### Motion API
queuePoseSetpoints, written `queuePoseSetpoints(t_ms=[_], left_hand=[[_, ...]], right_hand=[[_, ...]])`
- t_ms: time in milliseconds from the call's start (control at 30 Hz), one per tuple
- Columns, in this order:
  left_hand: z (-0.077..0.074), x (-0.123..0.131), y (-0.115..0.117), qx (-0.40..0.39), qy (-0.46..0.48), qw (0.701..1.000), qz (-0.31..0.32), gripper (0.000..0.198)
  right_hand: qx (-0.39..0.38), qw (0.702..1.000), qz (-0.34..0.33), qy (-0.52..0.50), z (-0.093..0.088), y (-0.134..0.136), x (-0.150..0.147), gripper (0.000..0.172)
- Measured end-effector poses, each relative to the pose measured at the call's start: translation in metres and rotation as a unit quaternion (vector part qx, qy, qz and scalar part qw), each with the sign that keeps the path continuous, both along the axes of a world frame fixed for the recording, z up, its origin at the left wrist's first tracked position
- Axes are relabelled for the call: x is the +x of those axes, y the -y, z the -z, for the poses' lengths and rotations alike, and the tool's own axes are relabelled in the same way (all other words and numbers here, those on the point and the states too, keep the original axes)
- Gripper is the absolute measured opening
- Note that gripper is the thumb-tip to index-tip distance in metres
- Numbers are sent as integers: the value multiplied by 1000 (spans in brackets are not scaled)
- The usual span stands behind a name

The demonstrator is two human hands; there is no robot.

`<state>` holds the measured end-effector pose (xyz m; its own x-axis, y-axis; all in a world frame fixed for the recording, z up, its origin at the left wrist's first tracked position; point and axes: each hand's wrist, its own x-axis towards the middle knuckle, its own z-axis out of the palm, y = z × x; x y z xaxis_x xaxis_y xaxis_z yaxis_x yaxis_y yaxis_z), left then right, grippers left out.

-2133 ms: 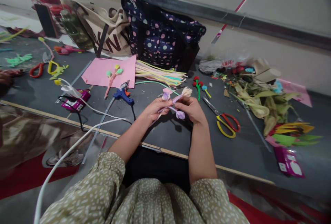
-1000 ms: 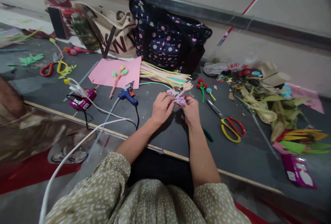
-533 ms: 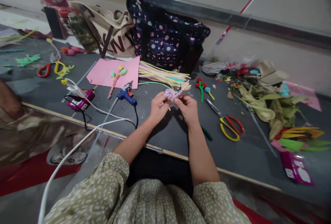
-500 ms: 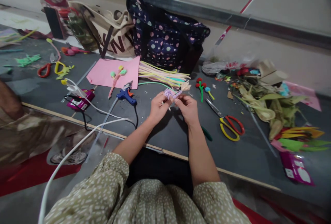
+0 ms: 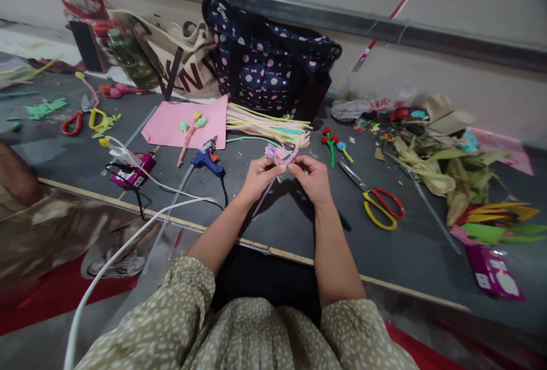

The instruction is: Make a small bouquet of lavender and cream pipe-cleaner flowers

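Over a dark grey board [image 5: 282, 227], my left hand [image 5: 257, 177] and my right hand [image 5: 314, 179] are pinched together on a lilac pipe-cleaner flower [image 5: 270, 152]. Its thin stem runs down between my fingers towards the board. A cream tufted flower head [image 5: 302, 141] sticks out just beyond my right fingers. A blue glue gun [image 5: 205, 159] lies to the left of my left hand. Red and yellow scissors [image 5: 376, 202] lie to the right of my right hand.
A dotted navy bag [image 5: 269, 68] and a beige tote [image 5: 183, 62] stand at the back. Pink paper [image 5: 166, 125], pale pipe cleaners [image 5: 260, 122], a red flower sprig [image 5: 329, 143], corn husks [image 5: 440, 170] and a pink packet [image 5: 491, 273] lie around. White cable [image 5: 123, 233] trails left. Another person's sleeve [image 5: 51, 233] is at left.
The lilac flower has turned upright between my fingers and its stem now hangs lower. My hands stayed close together. The view shifted slightly.
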<state>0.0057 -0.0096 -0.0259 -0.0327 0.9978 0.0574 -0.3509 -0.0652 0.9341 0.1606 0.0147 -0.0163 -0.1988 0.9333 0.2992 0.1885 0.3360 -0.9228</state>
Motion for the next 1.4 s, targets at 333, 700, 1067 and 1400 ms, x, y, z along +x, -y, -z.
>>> queuePoseSetpoints(t_ms=[333,700,1067,1400], left_hand=[[9,0,-4,-11,-28,999,-40,21],[2,-2,-1,-36,7,998,59,26],[5,-8,-3,-124,72,978,155,32],[11,-7,-6,-194,151,935,255,37]], right_hand=[[82,994,17,72,1,-1,2,9],[71,996,-20,57,0,-8,13,6],[-89,980,-148,-102,-2,-4,12,19],[-117,970,-148,-153,3,-3,7,16]])
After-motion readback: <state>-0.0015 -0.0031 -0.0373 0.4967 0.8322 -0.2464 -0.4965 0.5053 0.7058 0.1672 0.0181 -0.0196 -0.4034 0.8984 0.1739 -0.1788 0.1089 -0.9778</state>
